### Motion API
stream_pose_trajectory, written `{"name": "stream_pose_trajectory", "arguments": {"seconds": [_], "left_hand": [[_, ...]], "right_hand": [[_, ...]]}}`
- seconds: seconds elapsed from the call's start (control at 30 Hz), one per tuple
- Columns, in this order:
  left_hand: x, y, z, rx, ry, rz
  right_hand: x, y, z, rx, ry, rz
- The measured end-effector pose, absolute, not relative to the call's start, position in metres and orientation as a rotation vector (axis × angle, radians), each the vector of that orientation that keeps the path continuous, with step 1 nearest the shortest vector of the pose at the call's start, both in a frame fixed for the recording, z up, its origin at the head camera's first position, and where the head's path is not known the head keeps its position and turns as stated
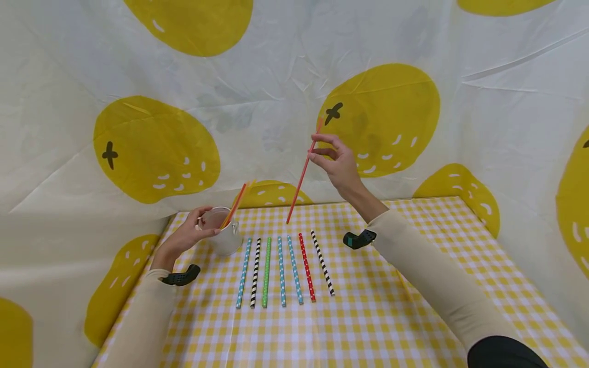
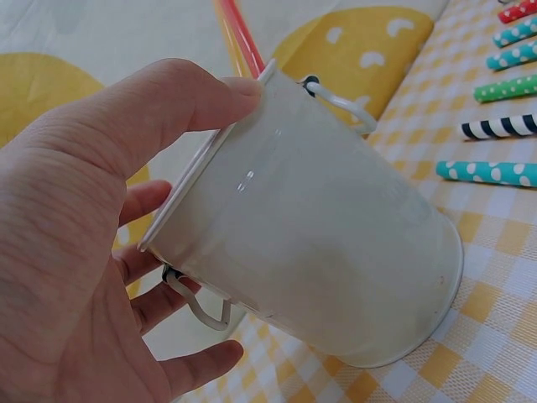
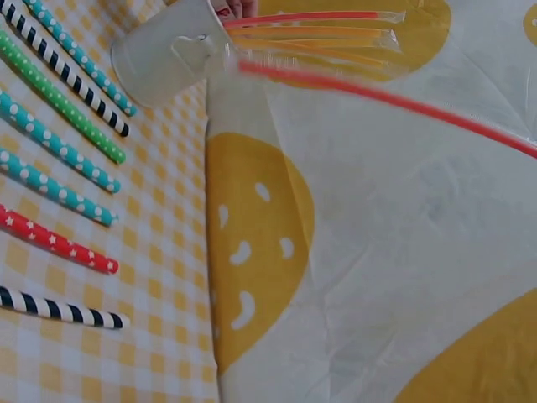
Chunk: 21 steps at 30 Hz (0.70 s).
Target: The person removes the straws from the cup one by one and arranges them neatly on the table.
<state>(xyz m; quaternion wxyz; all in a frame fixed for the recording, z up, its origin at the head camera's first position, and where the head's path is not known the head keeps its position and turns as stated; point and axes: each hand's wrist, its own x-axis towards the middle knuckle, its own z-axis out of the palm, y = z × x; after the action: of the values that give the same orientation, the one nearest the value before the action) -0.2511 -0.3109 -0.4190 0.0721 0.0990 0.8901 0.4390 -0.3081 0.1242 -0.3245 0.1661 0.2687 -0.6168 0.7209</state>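
- pale fabric (image 1: 276, 51) printed with big yellow fruit shapes is hung behind the table (image 1: 368, 327), which is covered in yellow-and-white gingham; clock directions are read in the head view, with the row of patterned straws (image 1: 267, 271) as the dial's centre and 12 at the fabric.
- seven are laid in that row, apart and roughly parallel, probably so that each pattern is kept distinct: blue dotted, black-striped, green dotted, two blue dotted, starred red, black-striped, counted from the 9 side to the 3 side.
- at 10, a white bucket (image 1: 227, 241) is held by the left hand (image 1: 187, 234); this grip is spread wide across the mouth, thumb pressed at the rim and fingers reached round the other side, apparently so that the bucket is kept from tipping.
- inside the bucket, a plain red straw (image 3: 306, 18) and some orange straws (image 3: 306, 33) are stood, leaned on the rim towards 1; clear film (image 3: 388, 38) seems to be wrapped round them. what lies deeper cannot be told.
- near 1, a second red straw (image 1: 301, 180) is held above the table by the right hand (image 1: 339, 166); this grip is narrow, the straw being pinched near its top, presumably so that its lower length is left free. it is slanted, bottom towards 7, apart from the bucket.
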Motion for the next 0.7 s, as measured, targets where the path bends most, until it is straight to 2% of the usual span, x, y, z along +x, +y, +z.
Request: {"name": "stream_pose_trajectory", "arguments": {"seconds": [0.3, 0.7], "left_hand": [[-0.253, -0.312, -0.422, 0.298, 2.663, 1.338], [-0.250, -0.310, -0.420, 0.328, 2.645, 1.342]], "right_hand": [[-0.301, 0.149, -0.333, 0.746, -1.752, 2.218], [-0.286, 0.182, -0.336, 0.742, -1.917, 2.178]]}}
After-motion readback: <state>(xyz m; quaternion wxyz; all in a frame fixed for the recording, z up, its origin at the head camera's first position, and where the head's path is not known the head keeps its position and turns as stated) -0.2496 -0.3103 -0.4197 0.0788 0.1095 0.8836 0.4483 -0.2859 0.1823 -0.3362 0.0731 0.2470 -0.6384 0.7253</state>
